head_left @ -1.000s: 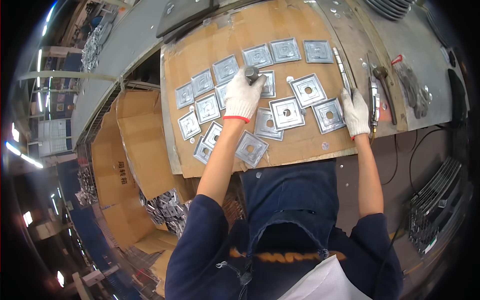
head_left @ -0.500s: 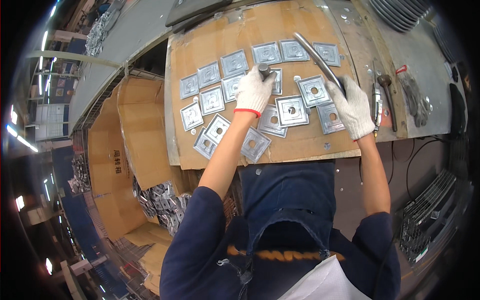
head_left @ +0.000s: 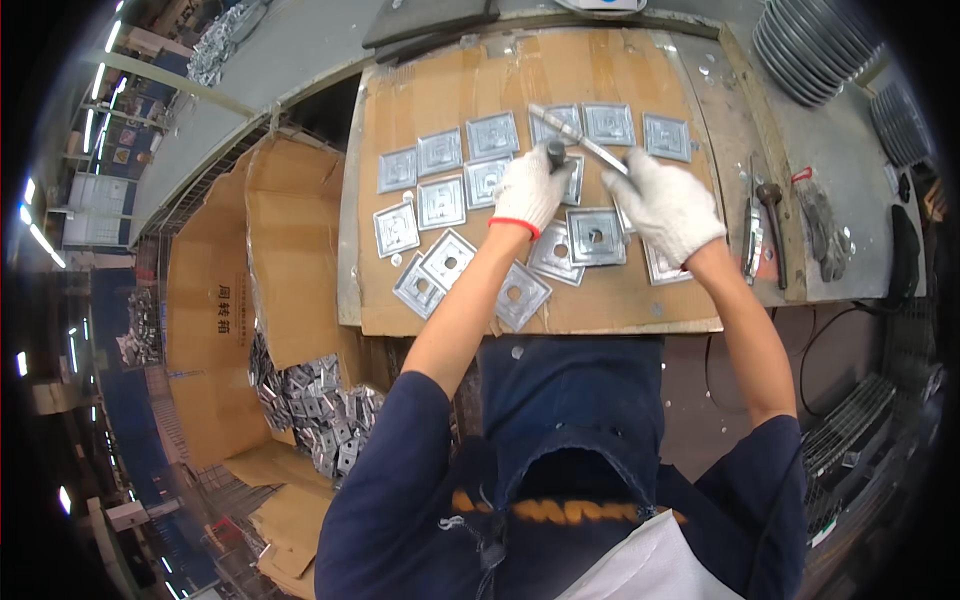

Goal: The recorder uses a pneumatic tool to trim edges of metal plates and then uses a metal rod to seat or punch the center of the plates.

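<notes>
My left hand, in a white knit glove with a red cuff, is closed round a short dark metal punch that stands upright over one of the square plates. A long silvery metal rod is gripped in my gloved right hand, slanting to the far left and passing close by the punch's top. I cannot tell whether the two touch. Several square grey metal plates lie around my hands; some, like this plate, have a round centre hole, while those farther off, like this one, have filled centres.
Cardboard covers the worktop. At right lie a hammer, a slim air tool and grey gloves. Stacked dark round discs stand far right. Left, a cardboard-lined cage holds many metal pieces.
My right hand has moved left, swinging the rod down toward the punch. My left hand stays over the same plate with the punch. The whole view has shifted slightly.
</notes>
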Demonstrator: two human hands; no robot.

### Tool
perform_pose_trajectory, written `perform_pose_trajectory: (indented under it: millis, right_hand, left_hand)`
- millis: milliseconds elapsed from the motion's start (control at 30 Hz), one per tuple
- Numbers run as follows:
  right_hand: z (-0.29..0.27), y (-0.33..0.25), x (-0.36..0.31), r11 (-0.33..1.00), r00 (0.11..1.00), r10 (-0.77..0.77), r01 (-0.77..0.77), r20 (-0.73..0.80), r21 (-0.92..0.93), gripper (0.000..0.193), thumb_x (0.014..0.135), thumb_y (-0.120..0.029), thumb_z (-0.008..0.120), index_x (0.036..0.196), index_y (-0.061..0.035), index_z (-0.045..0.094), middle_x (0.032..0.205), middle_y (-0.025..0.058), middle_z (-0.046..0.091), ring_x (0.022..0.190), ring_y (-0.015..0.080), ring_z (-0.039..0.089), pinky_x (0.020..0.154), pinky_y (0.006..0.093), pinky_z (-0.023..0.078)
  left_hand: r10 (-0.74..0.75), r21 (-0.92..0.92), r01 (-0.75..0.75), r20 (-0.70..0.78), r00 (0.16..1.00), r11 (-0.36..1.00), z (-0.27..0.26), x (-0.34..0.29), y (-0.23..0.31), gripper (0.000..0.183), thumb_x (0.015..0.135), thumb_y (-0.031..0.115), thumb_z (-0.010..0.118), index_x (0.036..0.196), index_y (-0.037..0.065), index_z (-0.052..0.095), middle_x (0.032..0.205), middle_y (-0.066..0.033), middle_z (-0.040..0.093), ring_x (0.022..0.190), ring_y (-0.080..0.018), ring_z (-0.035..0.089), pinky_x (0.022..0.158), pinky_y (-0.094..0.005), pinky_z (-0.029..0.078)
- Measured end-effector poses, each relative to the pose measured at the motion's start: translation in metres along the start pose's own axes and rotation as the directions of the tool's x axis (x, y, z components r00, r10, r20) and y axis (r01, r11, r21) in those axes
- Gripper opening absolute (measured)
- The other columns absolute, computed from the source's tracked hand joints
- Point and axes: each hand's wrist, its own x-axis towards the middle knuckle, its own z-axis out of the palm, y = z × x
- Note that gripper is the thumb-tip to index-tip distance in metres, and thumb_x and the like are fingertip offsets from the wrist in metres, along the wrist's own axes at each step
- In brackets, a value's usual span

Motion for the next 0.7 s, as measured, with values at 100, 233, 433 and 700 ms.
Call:
perform_pose_trajectory:
  millis: [100,233,433,700]
  right_hand:
    - [-0.023,-0.004,-0.016,0.986,0.997,0.048,-0.037,-0.063,0.16,0.045,0.11,-0.052,0.057,0.112,-0.0075,0.062,0.08,0.0243,0.073,0.079,0.0482,0.074,0.071,0.0582,0.056]
    - [-0.004,0.016,-0.043,0.967,0.97,0.101,-0.043,-0.223,0.252,0.042,0.11,-0.049,0.057,0.113,-0.0073,0.062,0.073,0.0244,0.071,0.074,0.0496,0.073,0.067,0.0587,0.055]
    - [0.067,0.053,-0.066,0.981,0.981,0.195,-0.195,-0.007,0.005,0.042,0.11,-0.049,0.055,0.111,-0.0074,0.06,0.075,0.0267,0.072,0.077,0.0519,0.073,0.07,0.0617,0.057]
    - [0.031,0.022,-0.025,0.941,0.966,0.25,-0.226,-0.067,0.252,0.05,0.109,-0.056,0.055,0.11,-0.0067,0.065,0.087,0.0286,0.075,0.087,0.0521,0.073,0.078,0.0608,0.056]
  left_hand:
    - [0.045,-0.002,-0.045,-0.024,0.999,0.999,0.0,-0.001,-0.001,0.042,0.1,0.042,0.075,0.116,0.003,0.073,0.099,-0.02,0.08,0.096,-0.0407,0.077,0.085,-0.0465,0.06]
    - [0.049,-0.077,-0.049,0.002,0.999,0.996,-0.005,-0.003,0.019,0.039,0.1,0.036,0.077,0.118,0.003,0.073,0.098,-0.0192,0.08,0.093,-0.0365,0.077,0.084,-0.0437,0.059]
    - [0.072,-0.164,-0.064,0.04,0.997,0.984,-0.031,-0.003,0.048,0.035,0.099,0.031,0.078,0.117,0.001,0.073,0.094,-0.0155,0.08,0.087,-0.0259,0.077,0.082,-0.037,0.059]
    - [0.04,-0.311,-0.039,-0.004,0.999,0.95,-0.051,0.007,0.028,0.032,0.098,0.025,0.076,0.117,0.0,0.071,0.091,-0.0091,0.082,0.085,-0.0132,0.074,0.079,-0.027,0.056]
